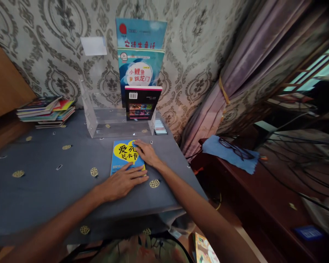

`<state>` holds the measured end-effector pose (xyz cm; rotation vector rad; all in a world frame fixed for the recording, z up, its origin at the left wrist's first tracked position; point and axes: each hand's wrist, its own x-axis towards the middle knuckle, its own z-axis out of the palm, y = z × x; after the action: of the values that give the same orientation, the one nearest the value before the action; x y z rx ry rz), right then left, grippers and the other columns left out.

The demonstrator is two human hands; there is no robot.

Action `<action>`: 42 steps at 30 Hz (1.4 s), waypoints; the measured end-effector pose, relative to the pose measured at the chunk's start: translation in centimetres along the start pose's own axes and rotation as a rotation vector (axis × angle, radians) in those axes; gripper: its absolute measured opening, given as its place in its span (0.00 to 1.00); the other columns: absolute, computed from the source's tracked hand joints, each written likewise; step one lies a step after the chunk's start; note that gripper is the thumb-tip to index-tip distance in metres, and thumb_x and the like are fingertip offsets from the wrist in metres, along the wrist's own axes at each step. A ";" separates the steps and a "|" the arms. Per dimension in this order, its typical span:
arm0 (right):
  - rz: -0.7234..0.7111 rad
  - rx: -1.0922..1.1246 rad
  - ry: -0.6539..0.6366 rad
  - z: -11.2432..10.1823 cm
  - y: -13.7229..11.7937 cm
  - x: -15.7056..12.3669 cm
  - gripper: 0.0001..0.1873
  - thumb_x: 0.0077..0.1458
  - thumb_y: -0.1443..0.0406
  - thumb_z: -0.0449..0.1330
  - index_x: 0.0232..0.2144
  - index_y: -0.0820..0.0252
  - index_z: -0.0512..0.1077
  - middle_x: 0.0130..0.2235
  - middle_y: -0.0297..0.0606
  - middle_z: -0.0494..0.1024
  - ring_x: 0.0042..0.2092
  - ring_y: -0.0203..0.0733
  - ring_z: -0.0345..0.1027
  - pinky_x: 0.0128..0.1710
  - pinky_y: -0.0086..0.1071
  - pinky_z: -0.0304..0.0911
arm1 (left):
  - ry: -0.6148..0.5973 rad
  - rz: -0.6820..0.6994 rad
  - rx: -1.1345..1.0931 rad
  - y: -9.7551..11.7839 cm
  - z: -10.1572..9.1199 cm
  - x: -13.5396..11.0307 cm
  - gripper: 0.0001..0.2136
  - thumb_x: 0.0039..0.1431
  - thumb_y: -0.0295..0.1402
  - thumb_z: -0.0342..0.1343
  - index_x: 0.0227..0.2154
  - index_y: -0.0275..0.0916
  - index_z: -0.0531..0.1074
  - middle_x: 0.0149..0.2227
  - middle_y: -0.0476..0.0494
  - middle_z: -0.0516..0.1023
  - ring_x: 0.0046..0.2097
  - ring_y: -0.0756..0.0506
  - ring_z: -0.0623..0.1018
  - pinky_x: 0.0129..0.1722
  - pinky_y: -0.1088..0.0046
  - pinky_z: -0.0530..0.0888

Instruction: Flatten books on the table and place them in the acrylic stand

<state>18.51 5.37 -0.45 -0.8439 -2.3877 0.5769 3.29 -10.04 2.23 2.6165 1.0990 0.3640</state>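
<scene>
A small blue book point(126, 162) with a yellow heart and black Chinese lettering on its cover lies flat on a table, just below the centre of the frame, and I see a person's two bare hands resting on it. The left hand point(124, 181) comes from the lower left, palm down and unclenched, its fingers stretched across the book's bottom edge and lower right corner. The right hand point(146, 151) reaches in from the lower right; its loosely bent fingers touch the cover's upper right part. From here I cannot tell whether its thumb pinches the edge.

Just beyond the book, above centre, stands a clear plastic display rack point(90, 116) with stepped tiers. On its right side, three books stand one before another: a black book point(140, 99) with a barcode in front, a blue-green book point(141, 60) with red lettering on a white patch behind it, and a light blue book point(142, 33) at the back.

A grey tablecloth point(52, 186) printed with yellow pineapples covers the table. At the left, an uneven stack of books point(46, 112) sits near the patterned wall. A mauve curtain point(235, 62), tied back, fills the upper right. Below it, dark-framed glasses point(235, 149) rest on a blue cloth point(224, 155).
</scene>
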 end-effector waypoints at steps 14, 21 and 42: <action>0.097 -0.187 -0.009 2.5 -6.4 -5.5 0.25 0.66 0.60 0.53 0.62 0.61 0.64 0.70 0.55 0.54 0.71 0.57 0.42 0.66 0.58 0.48 | 0.707 -0.548 -0.075 -2.6 0.0 -1.7 0.18 0.65 0.38 0.46 0.53 0.38 0.71 0.49 0.36 0.76 0.53 0.39 0.74 0.56 0.55 0.70; 0.190 -0.228 0.006 2.0 -7.0 -5.6 0.27 0.65 0.56 0.54 0.62 0.60 0.65 0.69 0.56 0.55 0.70 0.65 0.44 0.65 0.61 0.49 | 0.638 -0.707 0.026 -6.3 3.0 -1.7 0.27 0.63 0.44 0.50 0.61 0.36 0.62 0.61 0.29 0.69 0.66 0.32 0.64 0.63 0.47 0.61; 0.186 -0.134 0.030 1.9 -6.0 -5.9 0.32 0.66 0.52 0.50 0.65 0.62 0.60 0.70 0.56 0.53 0.69 0.60 0.49 0.66 0.55 0.51 | 0.983 -0.957 -1.546 -4.4 -2.5 0.8 0.02 0.56 0.23 0.59 0.31 0.34 0.74 0.28 0.41 0.82 0.29 0.43 0.83 0.32 0.67 0.81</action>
<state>18.59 -3.27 -0.64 -1.1341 -2.3559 0.4758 0.11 -6.08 3.12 0.4048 1.2583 1.4765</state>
